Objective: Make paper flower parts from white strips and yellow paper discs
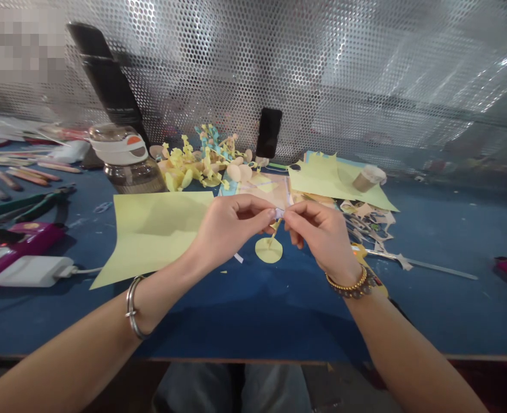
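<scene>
My left hand (pixel 231 223) pinches a small pale lilac piece of paper (pixel 279 213) between thumb and forefinger. My right hand (pixel 320 229) has its thumb and fingers closed on the same piece from the other side. Just below them a yellow paper disc (pixel 269 250) with a thin upright stem stands on the blue table; the fingers partly cover the stem's top. A large sheet of yellow paper (pixel 154 232) lies under and beyond my left wrist. Beside my right wrist is a yellow glue gun (pixel 359 250), partly hidden, with a clear glue stick (pixel 429 267) pointing right.
Behind the hands are yellow, blue and peach paper flowers (pixel 206 158), a propped phone (pixel 269 133) and a lidded jar (pixel 128 163). Paper scraps (pixel 367 223) and more yellow sheets (pixel 322 178) lie right. Pliers (pixel 42 203) and a purple power strip (pixel 30 241) occupy the left.
</scene>
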`<state>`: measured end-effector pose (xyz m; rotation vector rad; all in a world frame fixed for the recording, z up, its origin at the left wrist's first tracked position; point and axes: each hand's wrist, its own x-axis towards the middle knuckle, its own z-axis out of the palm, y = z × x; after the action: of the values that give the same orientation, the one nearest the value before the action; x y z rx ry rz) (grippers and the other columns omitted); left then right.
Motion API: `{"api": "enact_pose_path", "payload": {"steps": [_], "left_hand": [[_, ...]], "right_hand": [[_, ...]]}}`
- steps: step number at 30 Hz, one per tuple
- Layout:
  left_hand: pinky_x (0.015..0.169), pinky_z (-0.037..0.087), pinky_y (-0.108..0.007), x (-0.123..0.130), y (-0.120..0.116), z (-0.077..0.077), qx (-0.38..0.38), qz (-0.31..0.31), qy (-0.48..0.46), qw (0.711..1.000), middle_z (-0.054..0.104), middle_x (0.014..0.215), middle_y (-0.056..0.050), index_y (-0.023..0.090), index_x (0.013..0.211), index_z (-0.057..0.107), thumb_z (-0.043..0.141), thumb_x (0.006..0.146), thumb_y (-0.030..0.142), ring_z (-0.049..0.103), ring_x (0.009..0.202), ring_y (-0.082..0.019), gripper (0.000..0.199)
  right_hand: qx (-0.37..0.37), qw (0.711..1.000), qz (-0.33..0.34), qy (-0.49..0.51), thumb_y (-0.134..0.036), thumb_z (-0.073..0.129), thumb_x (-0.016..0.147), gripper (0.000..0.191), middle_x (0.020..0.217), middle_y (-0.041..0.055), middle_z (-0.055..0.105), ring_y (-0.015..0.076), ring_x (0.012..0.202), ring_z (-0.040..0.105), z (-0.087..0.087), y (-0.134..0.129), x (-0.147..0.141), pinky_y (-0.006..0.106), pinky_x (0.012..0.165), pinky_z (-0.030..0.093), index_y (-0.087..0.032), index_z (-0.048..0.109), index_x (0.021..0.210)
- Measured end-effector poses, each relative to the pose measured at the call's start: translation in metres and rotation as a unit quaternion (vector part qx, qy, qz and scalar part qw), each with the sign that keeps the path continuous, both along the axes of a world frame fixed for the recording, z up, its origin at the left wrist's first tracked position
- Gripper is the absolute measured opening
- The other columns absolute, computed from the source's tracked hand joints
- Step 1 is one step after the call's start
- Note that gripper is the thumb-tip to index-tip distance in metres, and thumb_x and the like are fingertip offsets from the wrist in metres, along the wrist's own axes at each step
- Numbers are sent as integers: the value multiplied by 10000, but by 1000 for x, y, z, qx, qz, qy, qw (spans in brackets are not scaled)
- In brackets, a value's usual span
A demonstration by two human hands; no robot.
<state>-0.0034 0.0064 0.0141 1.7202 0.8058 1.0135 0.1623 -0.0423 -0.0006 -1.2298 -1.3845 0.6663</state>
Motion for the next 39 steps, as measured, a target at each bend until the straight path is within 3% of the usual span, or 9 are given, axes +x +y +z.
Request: {"api": "enact_pose_path", "payload": {"steps": [12,22,28,34,39], "left_hand": [[609,550,-191,0,0,-3,29,3,-3,1000,729,727,-14,160,777,720,695,783,311,687,653,-129,153],[605,563,-194,2,3,-3,-39,-26,-43,998,726,754,-20,148,856,705,700,784,313,697,656,-128,180],[632,555,-212,3,-2,-7,43,-2,-35,998,713,785,-29,154,911,688,723,757,284,689,707,-141,204],[661,543,-209,3,-5,-10,148,45,-13,988,720,794,-4,187,880,702,679,776,193,676,710,-121,107],[647,539,-202,3,-6,-8,162,57,-6,985,725,787,7,197,866,709,674,770,177,674,693,-115,104]], "right_hand": [[-1,999,18,27,-276,643,823,173,510,-43,561,58,407,476,1,0,-3,179,395,388,-163,634,692],[12,998,20,51,-308,642,841,191,444,-54,525,66,387,457,-3,1,1,185,379,376,-184,635,696],[11,997,28,75,-315,652,840,188,466,-52,542,59,382,452,-5,3,0,181,375,373,-190,639,700],[-3,993,44,106,-322,667,830,191,543,-37,585,54,399,467,-6,4,0,181,376,371,-189,647,693],[-5,993,43,112,-322,674,825,189,546,-38,585,55,400,469,-6,3,0,181,370,368,-191,650,691]]}}
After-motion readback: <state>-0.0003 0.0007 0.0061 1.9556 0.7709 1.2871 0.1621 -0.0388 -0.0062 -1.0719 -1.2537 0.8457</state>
